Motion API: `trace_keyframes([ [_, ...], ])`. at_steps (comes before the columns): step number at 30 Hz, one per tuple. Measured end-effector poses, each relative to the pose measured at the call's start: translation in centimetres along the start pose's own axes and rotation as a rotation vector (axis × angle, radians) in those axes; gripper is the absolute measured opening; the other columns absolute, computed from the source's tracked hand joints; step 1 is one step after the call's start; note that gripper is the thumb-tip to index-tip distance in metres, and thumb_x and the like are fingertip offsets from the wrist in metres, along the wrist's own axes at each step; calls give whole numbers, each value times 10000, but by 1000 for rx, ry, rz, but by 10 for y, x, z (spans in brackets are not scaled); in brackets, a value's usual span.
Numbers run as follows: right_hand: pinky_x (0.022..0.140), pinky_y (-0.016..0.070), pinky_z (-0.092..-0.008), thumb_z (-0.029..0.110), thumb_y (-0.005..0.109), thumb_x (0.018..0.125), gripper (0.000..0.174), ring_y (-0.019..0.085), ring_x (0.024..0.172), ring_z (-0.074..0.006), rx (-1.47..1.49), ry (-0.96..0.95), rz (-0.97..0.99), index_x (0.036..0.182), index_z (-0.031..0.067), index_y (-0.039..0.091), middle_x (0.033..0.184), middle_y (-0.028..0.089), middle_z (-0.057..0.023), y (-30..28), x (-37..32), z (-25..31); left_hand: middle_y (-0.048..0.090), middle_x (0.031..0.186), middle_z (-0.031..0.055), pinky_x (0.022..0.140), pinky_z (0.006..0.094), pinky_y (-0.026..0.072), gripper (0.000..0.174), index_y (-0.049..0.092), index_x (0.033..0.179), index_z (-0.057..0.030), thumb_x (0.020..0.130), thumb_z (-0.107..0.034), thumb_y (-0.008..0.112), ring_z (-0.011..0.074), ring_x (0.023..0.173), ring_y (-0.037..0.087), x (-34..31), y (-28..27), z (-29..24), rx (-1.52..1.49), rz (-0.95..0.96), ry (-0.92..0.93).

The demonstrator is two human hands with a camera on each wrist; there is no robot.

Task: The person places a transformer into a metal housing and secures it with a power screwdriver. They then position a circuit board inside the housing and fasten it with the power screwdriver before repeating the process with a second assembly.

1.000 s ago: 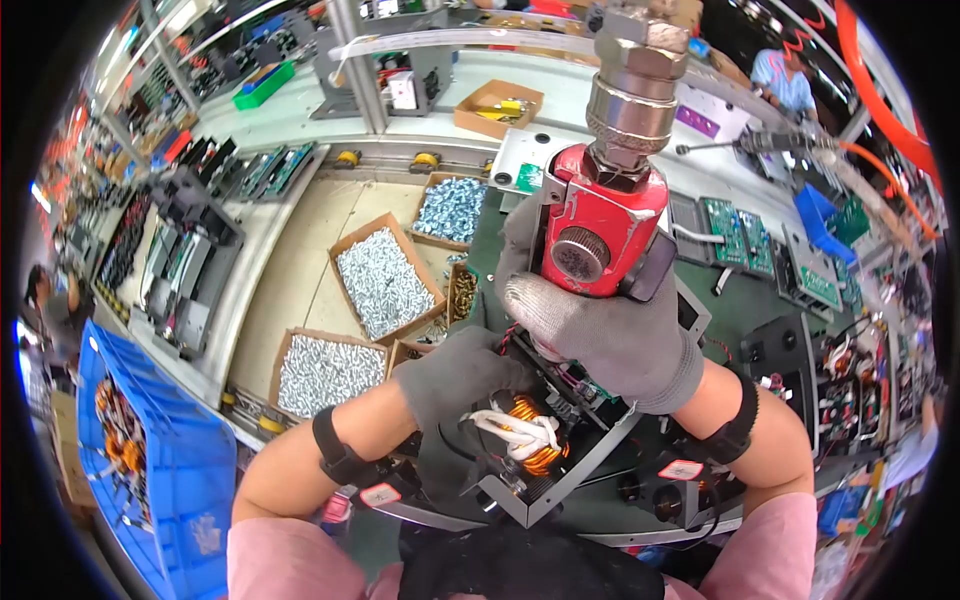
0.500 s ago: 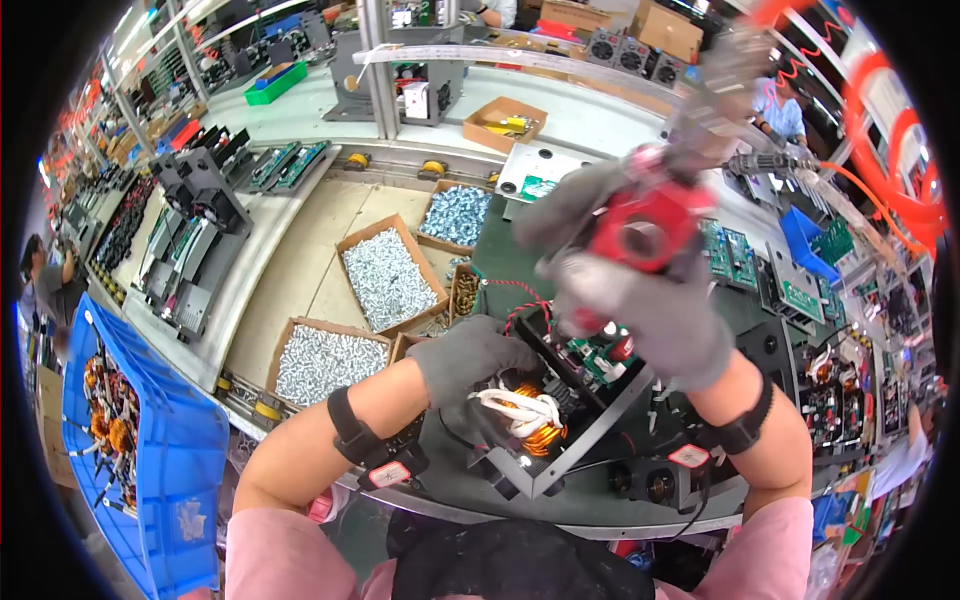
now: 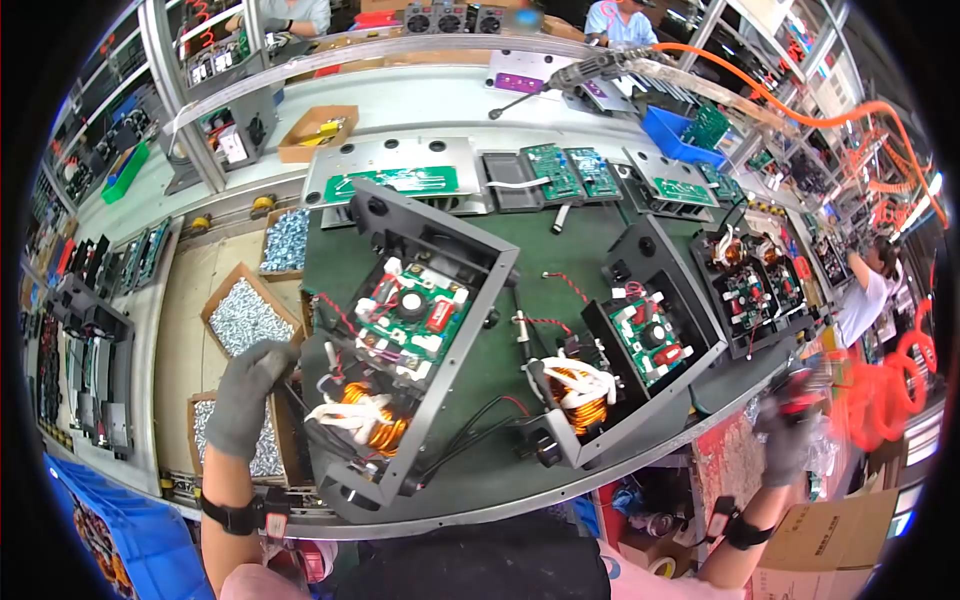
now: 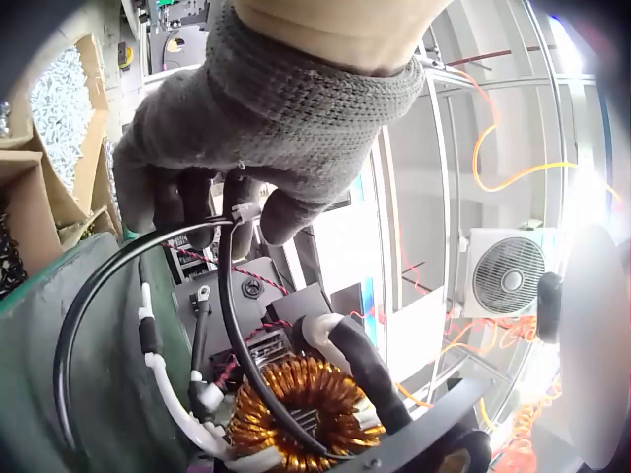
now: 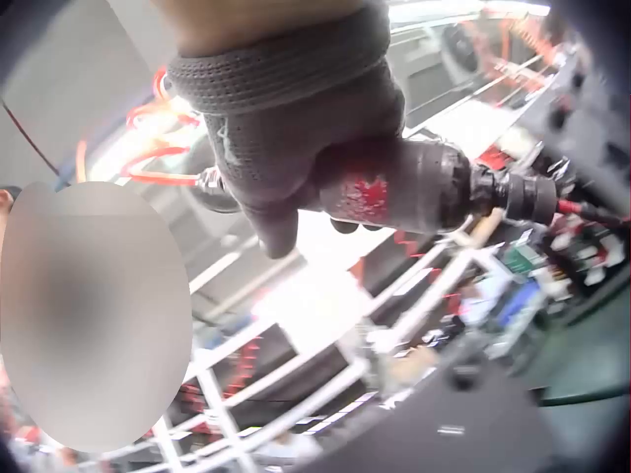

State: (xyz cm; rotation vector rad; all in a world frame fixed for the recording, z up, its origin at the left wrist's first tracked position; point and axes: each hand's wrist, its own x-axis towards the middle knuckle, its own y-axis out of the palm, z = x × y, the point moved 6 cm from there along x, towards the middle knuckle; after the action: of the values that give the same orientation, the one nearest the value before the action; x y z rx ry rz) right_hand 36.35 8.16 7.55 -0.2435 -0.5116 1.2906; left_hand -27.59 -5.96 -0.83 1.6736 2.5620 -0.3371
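My gloved left hand (image 3: 240,400) is at the left side of a dark metal chassis (image 3: 467,345). In the left wrist view its fingers pinch a black cable (image 4: 229,286) near the small metal lug at its end. Below the fingers lies a copper-wound toroid coil (image 4: 306,404) with white-sleeved leads. A green circuit board (image 3: 405,325) sits inside the same chassis. Out past the bench's right front edge, my gloved right hand (image 3: 785,450) grips a red and dark pneumatic screwdriver (image 5: 394,192). Its bit end points away to the right in the right wrist view.
A second chassis (image 3: 690,360) with its own coil stands to the right, and another chassis (image 3: 745,290) is beyond it. Cartons of screws (image 3: 250,315) are at the left. A blue bin (image 3: 135,540) stands low at left, and a coiled orange hose (image 3: 880,400) hangs at right.
The right hand has carried the screwdriver from over the chassis out to the far right, blurred on the way. The left hand stays by the chassis. The head view has swung right.
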Motion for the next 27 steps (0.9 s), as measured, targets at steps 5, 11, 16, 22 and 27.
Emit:
trace_keyframes([
  [5,805,466,-384,165,828,624,587,579,954,-364,-769,13,33,1135,79,553,1036,605,-155,-34,-27,-142,615,1020,85,852,278,436,403,532,1193,15,899,-260,540,140,922,564,-25,34,-26,254,-53,38],
  [11,755,484,-390,171,771,684,437,585,932,-322,-978,-125,-36,1072,86,589,1002,604,-130,-7,-24,-99,549,1153,81,887,290,408,604,371,1376,27,899,-307,534,167,1013,510,-51,49,-19,95,-110,180],
  [16,785,487,-314,98,730,741,372,602,889,-252,-334,-477,98,1081,30,596,1009,592,-111,88,40,51,552,1194,138,862,299,435,774,361,1363,43,944,-608,336,185,1006,532,-17,48,-24,220,79,176],
  [22,1009,381,-413,519,572,868,778,500,1212,-378,-542,-263,803,1389,5,306,1292,504,-278,211,130,74,680,917,131,673,372,530,999,18,1450,-58,722,8,699,303,781,669,77,6,37,962,336,528],
  [27,1082,306,-399,583,469,893,802,431,1290,-336,-672,-75,970,1410,-12,320,1389,442,-217,254,162,65,615,1175,109,855,417,535,640,435,1325,-68,883,-510,574,252,1021,632,79,83,10,-369,499,-738],
])
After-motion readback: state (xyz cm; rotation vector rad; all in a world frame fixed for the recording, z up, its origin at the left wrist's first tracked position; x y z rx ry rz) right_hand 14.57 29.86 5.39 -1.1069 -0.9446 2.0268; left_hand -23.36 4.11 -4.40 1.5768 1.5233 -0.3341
